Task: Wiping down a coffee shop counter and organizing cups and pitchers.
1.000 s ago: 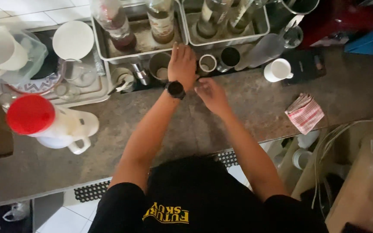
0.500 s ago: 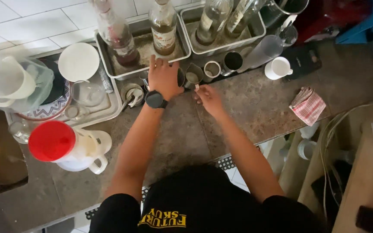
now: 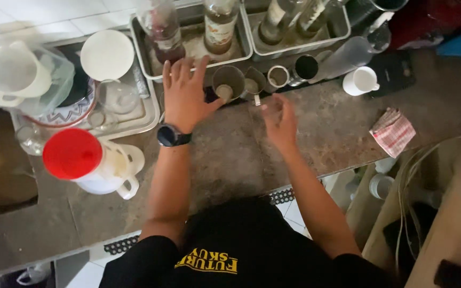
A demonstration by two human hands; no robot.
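Head view, looking straight down a mottled stone counter.

Left hand lies flat with fingers spread, palm down, at the counter's far edge in the upper middle of the frame; a dark wristwatch sits on the wrist. It holds nothing. Its thumb points right toward a small steel cup, which stands upright, mouth open, just beside the thumb tip; whether they touch cannot be told.

Right hand hovers centre frame, fingers loosely curled and drawn together, empty. It lies below and slightly right of a steel measuring jigger, with the fingertips near the jigger's short handle. The right hand is nearer the jigger; the left is nearer the cup.

Further right in the same row stand a smaller steel cup and a dark-mouthed cup. All are round, thin-walled and dully reflective.

Behind them, metal trays hold glass syrup bottles. A white jug with a red lid sits at left, a white ceramic cup at upper right, and a folded checked cloth at right.
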